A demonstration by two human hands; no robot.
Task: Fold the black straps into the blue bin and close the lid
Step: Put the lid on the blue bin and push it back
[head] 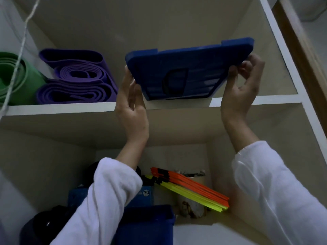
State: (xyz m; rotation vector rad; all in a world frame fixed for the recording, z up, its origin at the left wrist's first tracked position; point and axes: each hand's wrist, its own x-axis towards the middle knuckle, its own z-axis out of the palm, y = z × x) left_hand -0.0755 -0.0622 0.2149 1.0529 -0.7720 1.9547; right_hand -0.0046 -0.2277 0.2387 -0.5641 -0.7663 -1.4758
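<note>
A blue lid (189, 68) is held tilted in the air over the upper shelf, its underside facing me. My left hand (131, 103) grips its left edge and my right hand (242, 82) pinches its right edge. Below, at the bottom of the view, stands the blue bin (148, 223), partly hidden by my left sleeve. Dark black straps (40, 225) bulge at the bin's left side, and more dark material shows behind my left forearm.
Rolled purple bands (76, 78) and a green roll (16, 78) lie on the upper shelf's left part. The white shelf edge (60, 108) runs across. Orange and yellow flat sticks (191, 190) lean in the lower compartment. A thin cord (19, 48) hangs at the left.
</note>
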